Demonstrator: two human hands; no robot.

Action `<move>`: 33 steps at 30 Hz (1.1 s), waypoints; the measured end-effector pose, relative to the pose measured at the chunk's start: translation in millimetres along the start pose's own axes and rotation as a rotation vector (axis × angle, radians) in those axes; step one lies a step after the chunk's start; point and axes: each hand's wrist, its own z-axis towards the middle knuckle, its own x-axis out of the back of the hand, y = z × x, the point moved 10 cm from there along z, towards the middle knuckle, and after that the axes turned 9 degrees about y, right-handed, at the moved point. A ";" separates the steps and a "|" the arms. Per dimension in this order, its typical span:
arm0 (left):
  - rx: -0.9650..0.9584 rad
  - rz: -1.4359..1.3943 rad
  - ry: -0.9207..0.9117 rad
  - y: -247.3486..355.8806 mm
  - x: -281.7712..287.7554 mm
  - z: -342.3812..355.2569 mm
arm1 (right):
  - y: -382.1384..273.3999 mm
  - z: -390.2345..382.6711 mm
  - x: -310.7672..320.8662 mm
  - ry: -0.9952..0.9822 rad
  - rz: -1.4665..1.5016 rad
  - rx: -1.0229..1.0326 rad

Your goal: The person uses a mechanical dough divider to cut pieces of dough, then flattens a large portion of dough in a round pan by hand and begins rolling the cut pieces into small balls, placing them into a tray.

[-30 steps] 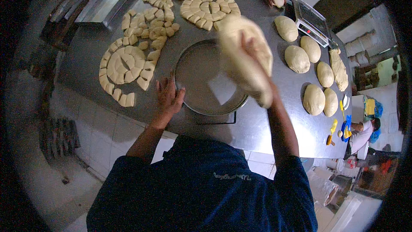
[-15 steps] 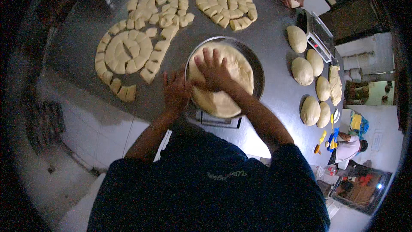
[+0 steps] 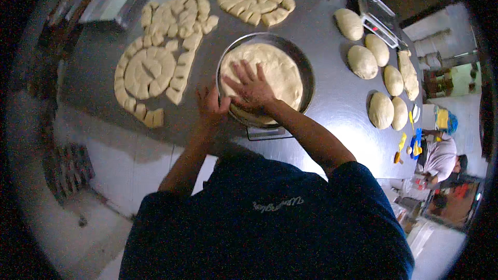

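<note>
Right hand point(image 3: 251, 92) was spread flat on the dough point(image 3: 277, 72), fingers apart, gripping nothing. Left hand point(image 3: 210, 105) was loosely open against the rim of the round pan point(image 3: 309, 79) the dough sat in. Looked like the pressing-out step; dough fell short of the right wall, so the next push probably called for flat palm pressure that way. Beyond: dough balls point(image 3: 362, 62), scale point(image 3: 381, 32).

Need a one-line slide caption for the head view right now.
Right hand spread on the dough in a round pan, left hand at the rim, dough balls to the right.
</note>
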 end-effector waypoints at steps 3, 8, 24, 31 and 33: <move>0.187 -0.113 0.004 5.9 10.9 -36.8 | 25.9 6.7 13.7 -0.281 0.530 -0.268; 0.008 0.019 0.191 63.4 39.5 -50.1 | 78.9 -43.9 29.9 -0.053 -0.039 -0.193; -0.562 -0.152 -1.452 179.0 -113.4 -98.3 | 155.1 -112.4 11.7 -0.217 0.379 -0.606; -0.681 0.299 -1.394 197.6 -98.1 -106.7 | 160.4 -157.1 13.4 -0.075 -0.326 -0.678; -0.573 0.266 -1.328 210.3 -97.6 -106.6 | 173.0 -127.0 25.6 -0.383 0.245 -0.751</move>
